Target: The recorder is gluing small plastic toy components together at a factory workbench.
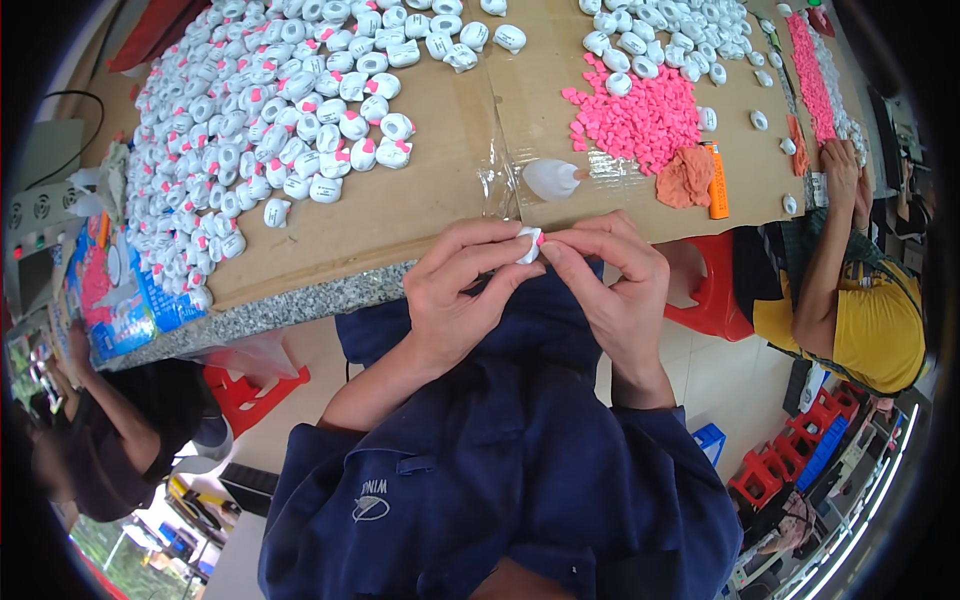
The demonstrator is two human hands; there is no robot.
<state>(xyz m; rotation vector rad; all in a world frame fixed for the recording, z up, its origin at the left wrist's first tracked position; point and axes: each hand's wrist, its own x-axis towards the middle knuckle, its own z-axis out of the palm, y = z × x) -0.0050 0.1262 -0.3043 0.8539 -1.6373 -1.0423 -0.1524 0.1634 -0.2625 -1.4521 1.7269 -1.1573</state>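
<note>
Just beyond the table's front edge, my left hand pinches a small white plastic head-shaped piece between thumb and fingers. My right hand is closed at its other side, its thumb and forefinger pressing a tiny pink bow-like piece against it. The fingertips partly cover both pieces. Beyond my hands, a translucent squeeze bottle lies on its side, its tip pointing right. A pile of small pink pieces lies farther back to the right.
Many white pieces, several with pink bits attached, spread over the cardboard at left. More white pieces lie at back right. A crumpled orange cloth and an orange lighter lie near the edge. People work at both sides.
</note>
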